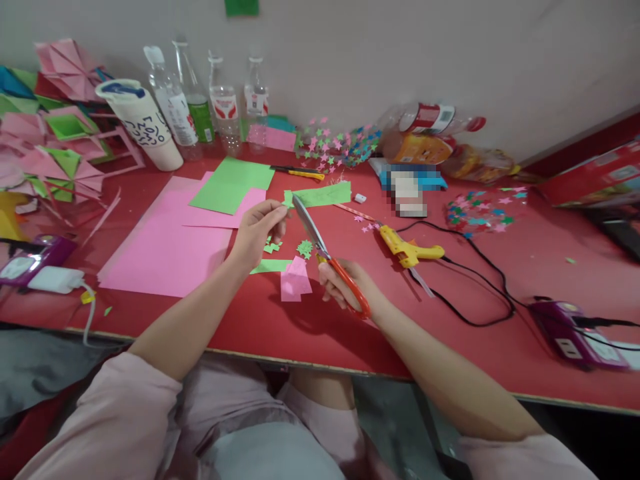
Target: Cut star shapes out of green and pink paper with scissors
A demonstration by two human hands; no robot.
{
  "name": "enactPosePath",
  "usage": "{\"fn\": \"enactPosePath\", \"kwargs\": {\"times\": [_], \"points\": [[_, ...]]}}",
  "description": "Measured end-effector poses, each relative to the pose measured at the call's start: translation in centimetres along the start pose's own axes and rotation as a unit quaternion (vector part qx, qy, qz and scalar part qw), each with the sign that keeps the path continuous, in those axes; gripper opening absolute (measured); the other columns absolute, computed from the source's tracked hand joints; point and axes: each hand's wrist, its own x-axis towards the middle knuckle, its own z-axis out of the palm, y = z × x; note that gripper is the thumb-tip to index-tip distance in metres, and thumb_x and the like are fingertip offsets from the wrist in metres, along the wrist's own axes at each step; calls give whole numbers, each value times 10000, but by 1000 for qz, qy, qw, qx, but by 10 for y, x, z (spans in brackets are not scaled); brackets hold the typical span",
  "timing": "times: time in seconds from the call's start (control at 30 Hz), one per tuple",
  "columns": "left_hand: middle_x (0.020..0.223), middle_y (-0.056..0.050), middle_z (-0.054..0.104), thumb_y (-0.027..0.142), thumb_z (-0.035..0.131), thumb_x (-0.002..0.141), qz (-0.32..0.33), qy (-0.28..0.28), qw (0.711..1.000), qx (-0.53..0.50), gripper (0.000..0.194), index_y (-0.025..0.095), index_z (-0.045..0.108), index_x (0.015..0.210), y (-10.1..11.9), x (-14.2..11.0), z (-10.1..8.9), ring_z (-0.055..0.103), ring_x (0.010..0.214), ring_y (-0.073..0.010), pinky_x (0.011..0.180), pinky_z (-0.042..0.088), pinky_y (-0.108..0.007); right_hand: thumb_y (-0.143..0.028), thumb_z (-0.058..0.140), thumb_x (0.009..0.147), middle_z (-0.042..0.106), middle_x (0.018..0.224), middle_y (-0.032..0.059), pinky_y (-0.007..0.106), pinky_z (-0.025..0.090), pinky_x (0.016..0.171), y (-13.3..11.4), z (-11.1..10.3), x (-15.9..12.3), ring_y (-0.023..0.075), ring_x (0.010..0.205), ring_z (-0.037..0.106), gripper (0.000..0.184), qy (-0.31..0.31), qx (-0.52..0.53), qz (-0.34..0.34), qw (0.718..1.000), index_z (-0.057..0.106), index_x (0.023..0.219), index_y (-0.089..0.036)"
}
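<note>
My left hand (257, 230) is raised over the red table (500, 347), its fingertips pinched on a small green paper piece (288, 199). My right hand (345, 283) grips the red handles of a pair of scissors (325, 257), whose grey blades point up and left and meet the green piece. Below the hands lie small green paper cut-outs (304, 249), a green strip (270, 267) and a pink folded scrap (295, 280).
Pink sheets (165, 247) and green sheets (233, 183) lie at the left. A yellow glue gun (410, 250) with a black cord sits to the right, near paper stars (480, 210). Bottles (223, 103), a paper cup (143, 123) and folded paper shapes (55, 127) line the wall. A purple power strip (575, 333) lies right.
</note>
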Motion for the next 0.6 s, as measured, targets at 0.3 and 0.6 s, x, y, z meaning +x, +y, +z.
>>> {"fn": "enactPosePath", "kwargs": {"times": [0.3,0.6], "points": [[469,49,482,326,538,774,-2,2,998,-67,187,171,596,686,1,4,-3,405,391,-30,379,302,-174,-612,594,719,345,339,-104,235,447,416,-16,5,7,52,259,355,463,11,-9,-3,1000,420,593,-201],[522,46,517,318,581,758,-5,34,993,-110,172,170,550,675,-2,8,-7,439,417,-28,376,299,-174,-620,607,700,365,359,-94,217,397,381,-10,6,21,53,279,364,468,0,-44,-22,999,453,604,-188]]}}
